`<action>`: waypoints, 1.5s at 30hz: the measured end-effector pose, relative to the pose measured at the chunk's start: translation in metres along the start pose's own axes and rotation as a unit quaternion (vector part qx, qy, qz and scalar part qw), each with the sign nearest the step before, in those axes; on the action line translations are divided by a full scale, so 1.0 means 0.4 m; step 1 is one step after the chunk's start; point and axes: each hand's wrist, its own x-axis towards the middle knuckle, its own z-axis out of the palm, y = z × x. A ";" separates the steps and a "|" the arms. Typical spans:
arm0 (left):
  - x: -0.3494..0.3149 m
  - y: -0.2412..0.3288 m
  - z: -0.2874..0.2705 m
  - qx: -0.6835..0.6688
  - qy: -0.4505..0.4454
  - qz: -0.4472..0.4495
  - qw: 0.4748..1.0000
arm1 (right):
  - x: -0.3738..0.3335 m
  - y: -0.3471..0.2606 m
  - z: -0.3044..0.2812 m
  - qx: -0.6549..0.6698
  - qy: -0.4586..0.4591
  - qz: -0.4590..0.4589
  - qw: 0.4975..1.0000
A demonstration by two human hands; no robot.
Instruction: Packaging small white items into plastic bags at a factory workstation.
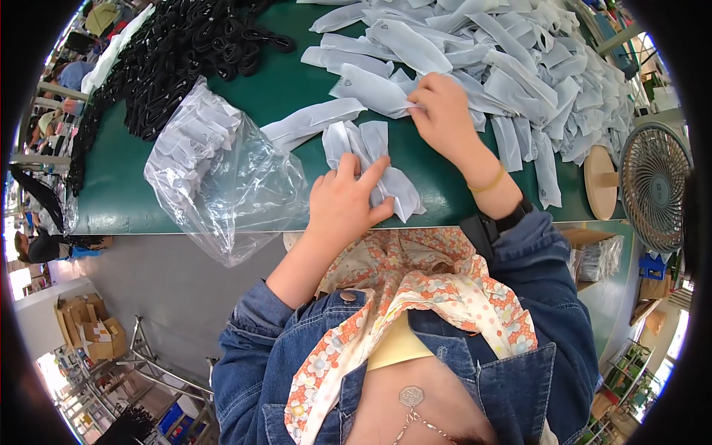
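Note:
My left hand (343, 199) rests with spread fingers on a small stack of white translucent packets (377, 141) near the table's front edge. With closed fingertips, my right hand (443, 119) pinches the right end of a slim white packet (373, 90). That packet lies at the near left side of a large heap of similar packets (512, 59). Between my hands and a clear plastic bag (256, 174) lies another loose packet (315, 119). Bundled white packets (199, 137) fill the bag's left part, and its slack front hangs over the edge.
A pile of black cord-like loops (189, 52) covers the far left of the green table (111, 200). At the right end stand a round wooden piece (599, 183) and a fan (656, 185). Cardboard boxes (93, 326) and a metal frame (159, 363) are on the floor at left.

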 end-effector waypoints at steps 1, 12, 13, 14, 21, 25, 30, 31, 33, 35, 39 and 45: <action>-0.002 -0.004 0.002 0.000 0.002 -0.005 1.000 | 0.010 -0.017 -0.023 0.002 -0.002 -0.004 1.000; 0.000 -0.003 0.005 -0.019 0.019 0.004 1.000 | -0.069 -0.058 -0.036 0.173 -0.133 0.217 0.951; -0.004 -0.004 0.004 -0.018 0.018 0.001 1.000 | -0.077 -0.066 -0.042 0.175 -0.135 0.217 0.951; -0.004 -0.005 0.002 -0.017 0.012 -0.001 1.000 | -0.082 -0.076 -0.054 0.175 -0.170 0.236 0.941; -0.011 -0.005 -0.004 -0.011 0.018 -0.008 1.000 | -0.076 -0.137 -0.055 0.255 -0.275 0.329 0.867; -0.006 0.007 -0.027 -0.011 0.009 0.004 1.000 | -0.094 -0.167 -0.053 0.278 -0.284 0.269 0.877; -0.011 0.008 -0.028 0.048 -0.061 0.007 0.997 | -0.083 -0.148 -0.051 0.340 -0.337 0.230 0.848; -0.013 0.005 -0.025 0.044 -0.049 0.009 0.998 | -0.061 -0.158 -0.059 0.315 -0.378 0.263 0.830; -0.022 0.001 -0.022 0.041 -0.037 0.010 0.998 | -0.055 -0.163 -0.061 0.288 -0.417 0.295 0.810; -0.049 -0.006 -0.021 -0.164 0.037 -0.076 0.983 | -0.084 -0.165 -0.058 0.187 -0.341 0.236 0.891; -0.060 -0.051 -0.010 -0.386 0.072 -0.149 0.908 | -0.096 -0.179 -0.059 0.126 -0.282 0.194 0.931; -0.040 -0.015 -0.032 -0.108 0.042 -0.015 0.993 | -0.085 -0.144 -0.023 0.339 -0.307 0.168 0.873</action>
